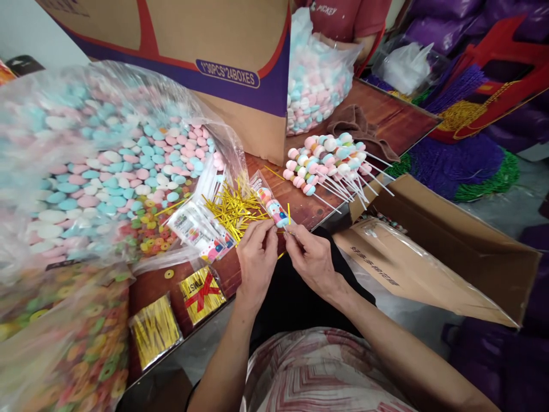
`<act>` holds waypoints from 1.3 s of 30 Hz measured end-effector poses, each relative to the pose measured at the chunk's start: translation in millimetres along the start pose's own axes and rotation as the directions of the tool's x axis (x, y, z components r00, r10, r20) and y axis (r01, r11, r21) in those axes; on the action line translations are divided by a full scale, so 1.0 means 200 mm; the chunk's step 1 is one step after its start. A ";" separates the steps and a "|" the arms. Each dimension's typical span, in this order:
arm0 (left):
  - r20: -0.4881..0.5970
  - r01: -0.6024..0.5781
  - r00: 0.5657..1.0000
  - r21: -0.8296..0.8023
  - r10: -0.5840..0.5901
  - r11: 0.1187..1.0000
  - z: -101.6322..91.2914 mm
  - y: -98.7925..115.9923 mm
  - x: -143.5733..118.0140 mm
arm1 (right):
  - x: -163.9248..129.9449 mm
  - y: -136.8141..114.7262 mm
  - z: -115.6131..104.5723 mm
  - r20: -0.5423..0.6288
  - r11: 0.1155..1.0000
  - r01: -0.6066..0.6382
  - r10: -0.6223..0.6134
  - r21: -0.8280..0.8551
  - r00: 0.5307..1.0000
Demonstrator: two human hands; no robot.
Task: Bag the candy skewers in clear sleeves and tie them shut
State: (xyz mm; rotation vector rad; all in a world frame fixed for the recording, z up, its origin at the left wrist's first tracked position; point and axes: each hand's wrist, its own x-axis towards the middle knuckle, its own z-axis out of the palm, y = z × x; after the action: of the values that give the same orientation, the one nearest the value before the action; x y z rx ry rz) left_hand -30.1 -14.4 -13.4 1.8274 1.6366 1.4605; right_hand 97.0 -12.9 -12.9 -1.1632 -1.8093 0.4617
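Just above my hands, at the table's front edge, lies a wrapped marshmallow stick (pixel 274 207) in a clear printed bag. My left hand (pixel 257 252) is closed in a pinch at the bag's lower end. My right hand (pixel 309 254) is also closed, its fingertips at a gold twist tie (pixel 289 213) that stands up beside the bag's neck. The stick's lower end is mostly hidden by my fingers. Left of the wrapped stick are a loose heap of gold twist ties (pixel 234 209) and a stack of printed bags (pixel 197 223).
A big bag of pastel marshmallows (pixel 141 166) spreads at left, near ring gummies (pixel 156 229). Bundled ties (pixel 155 331) lie in front. Unwrapped marshmallow sticks (pixel 330 160) are piled at right, above an open carton (pixel 429 257). A tall carton (pixel 240 97) partly hides a person (pixel 343 23).
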 end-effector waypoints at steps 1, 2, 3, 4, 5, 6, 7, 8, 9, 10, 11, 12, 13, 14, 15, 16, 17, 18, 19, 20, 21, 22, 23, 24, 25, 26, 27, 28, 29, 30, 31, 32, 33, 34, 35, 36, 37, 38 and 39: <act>-0.007 -0.010 1.000 0.012 0.010 1.000 0.00 0.00 0.00 | 0.00 0.00 0.00 0.003 1.000 -0.005 0.005 0.005 1.000; -0.015 -0.020 1.000 0.023 0.020 1.000 0.01 0.00 0.00 | 0.00 0.00 0.00 0.007 1.000 -0.009 0.009 0.012 1.000; -0.020 -0.029 0.999 0.033 0.030 0.999 0.01 0.00 0.01 | 0.00 0.00 0.00 0.012 1.000 -0.014 0.014 0.022 1.000; -0.024 -0.035 0.999 0.042 0.036 0.998 0.01 0.00 0.01 | 0.00 -0.01 0.00 0.014 0.999 -0.020 0.020 0.031 1.000; -0.025 -0.040 0.999 0.047 0.041 0.998 0.02 0.00 0.01 | 0.00 -0.01 0.01 0.014 0.999 -0.027 0.026 0.042 1.000; -0.023 -0.043 0.999 0.050 0.044 0.998 0.02 -0.01 0.01 | 0.00 -0.01 0.01 0.012 0.998 -0.035 0.035 0.050 0.999; -0.020 -0.044 0.999 0.050 0.045 0.998 0.02 -0.01 0.01 | -0.01 -0.01 0.01 0.009 0.997 -0.046 0.046 0.056 0.999; -0.017 -0.045 0.999 0.049 0.046 0.998 0.02 -0.01 0.01 | -0.01 -0.02 0.01 0.006 0.996 -0.060 0.059 0.059 0.998; -0.014 -0.046 0.999 0.049 0.047 0.998 0.02 -0.01 0.01 | -0.01 -0.02 0.01 0.006 0.996 -0.073 0.072 0.059 0.997; -0.010 -0.046 0.999 0.049 0.047 0.998 0.02 -0.01 0.01 | -0.01 -0.02 0.00 0.008 0.995 -0.085 0.084 0.058 0.996; -0.003 -0.046 0.999 0.049 0.047 0.998 0.02 -0.01 0.01 | -0.01 -0.02 0.00 0.012 0.994 -0.095 0.094 0.057 0.995; 0.007 -0.046 0.999 0.048 0.045 0.998 0.02 -0.01 0.00 | -0.01 -0.03 0.00 0.019 0.993 -0.104 0.103 0.056 0.995; 0.018 -0.045 0.999 0.044 0.044 0.998 0.02 -0.01 0.00 | 0.00 -0.03 0.00 0.026 0.992 -0.111 0.109 0.056 0.994; 0.030 -0.044 0.999 0.034 0.043 0.998 0.01 -0.01 0.00 | 0.00 -0.03 0.00 0.033 0.992 -0.115 0.113 0.059 0.993; 0.041 -0.043 0.998 0.021 0.042 0.999 0.01 -0.01 -0.01 | 0.00 -0.03 -0.01 0.040 0.991 -0.118 0.116 0.064 0.992; 0.049 -0.042 0.998 0.007 0.042 0.999 0.01 -0.01 -0.01 | 0.01 -0.03 -0.01 0.047 0.990 -0.125 0.122 0.072 0.991; 0.057 -0.044 0.997 -0.005 0.044 0.999 0.01 0.00 -0.02 | 0.02 -0.03 -0.01 0.055 0.987 -0.139 0.134 0.083 0.989; 0.064 -0.046 0.997 -0.015 0.047 0.999 0.01 0.00 -0.02 | 0.02 -0.03 -0.01 0.067 0.982 -0.159 0.153 0.103 0.986; 0.072 -0.045 0.996 -0.023 0.047 0.999 0.01 0.00 -0.03 | 0.03 -0.03 -0.01 0.080 0.974 -0.186 0.177 0.133 0.981; 0.079 -0.037 0.996 -0.031 0.039 0.999 0.01 0.00 -0.03 | 0.04 -0.03 -0.01 0.089 0.963 -0.213 0.200 0.168 0.976; 0.082 -0.019 0.996 -0.044 0.023 0.999 0.02 0.01 -0.04 | 0.04 -0.03 -0.01 0.092 0.951 -0.233 0.219 0.205 0.971; 0.088 0.006 0.996 -0.066 0.000 0.998 0.02 0.01 -0.04 | 0.05 -0.03 -0.01 0.088 0.940 -0.246 0.232 0.237 0.969; 0.099 0.037 0.995 -0.097 -0.027 0.995 0.02 0.01 -0.05 | 0.05 -0.03 0.00 0.073 0.932 -0.252 0.242 0.261 0.968; 0.113 0.068 0.992 -0.134 -0.053 0.989 0.02 0.02 -0.06 | 0.05 -0.03 0.00 0.049 0.927 -0.254 0.250 0.275 0.967; 0.125 0.098 0.989 -0.176 -0.077 0.979 0.03 0.02 -0.06 | 0.05 -0.03 0.01 0.025 0.926 -0.253 0.256 0.281 0.966; 0.128 0.136 0.986 -0.222 -0.109 0.966 0.02 0.03 -0.06 | 0.05 -0.03 0.02 0.002 0.927 -0.249 0.259 0.280 0.966; 0.119 0.183 0.981 -0.269 -0.156 0.946 0.02 0.03 -0.06 | 0.05 -0.03 0.02 -0.017 0.932 -0.242 0.256 0.272 0.967; 0.099 0.240 0.971 -0.318 -0.219 0.917 0.02 0.04 -0.06 | 0.04 -0.02 0.02 -0.031 0.940 -0.224 0.240 0.256 0.970; 0.078 0.301 0.953 -0.369 -0.293 0.879 0.02 0.04 -0.05 | 0.04 -0.02 0.03 -0.039 0.952 -0.197 0.212 0.234 0.977; 0.071 0.361 0.928 -0.420 -0.367 0.833 0.01 0.04 -0.04 | 0.03 -0.01 0.03 -0.043 0.965 -0.162 0.174 0.206 0.984; 0.081 0.412 0.901 -0.463 -0.426 0.784 0.01 0.04 -0.03 | 0.03 0.00 0.04 -0.046 0.977 -0.122 0.131 0.174 0.990; 0.108 0.448 0.882 -0.498 -0.460 0.743 0.01 0.04 -0.01 | 0.02 0.00 0.04 -0.043 0.987 -0.083 0.090 0.137 0.995; 0.144 0.468 0.872 -0.525 -0.468 0.711 0.01 0.04 0.00 | 0.01 0.01 0.04 -0.034 0.994 -0.052 0.055 0.097 0.998; 0.180 0.478 0.869 -0.548 -0.461 0.687 0.02 0.04 0.01 | 0.01 0.01 0.05 -0.016 0.998 -0.031 0.032 0.058 0.999; 0.207 0.479 0.870 -0.567 -0.447 0.670 0.02 0.04 0.02 | 0.01 0.01 0.05 0.014 0.999 -0.020 0.020 0.029 1.000; 0.222 0.478 0.871 -0.585 -0.437 0.656 0.02 0.04 0.03 | 0.01 0.01 0.04 0.053 1.000 -0.016 0.015 0.018 0.998; 0.230 0.480 0.869 -0.603 -0.438 0.637 0.03 0.04 0.04 | 0.01 0.01 0.04 0.097 0.999 -0.017 0.014 0.030 0.995; 0.239 0.492 0.861 -0.621 -0.450 0.610 0.03 0.04 0.04 | 0.01 0.01 0.02 0.140 0.998 -0.025 0.015 0.066 0.990; 0.252 0.508 0.847 -0.640 -0.468 0.576 0.02 0.04 0.04 | 0.01 0.00 0.01 0.180 0.992 -0.047 0.025 0.119 0.983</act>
State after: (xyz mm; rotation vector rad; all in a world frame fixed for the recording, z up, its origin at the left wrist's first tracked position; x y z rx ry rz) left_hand -23.1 -7.8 -5.0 0.8820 1.1690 1.4461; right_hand 94.5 -10.8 -12.2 -1.0999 -1.8859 0.7078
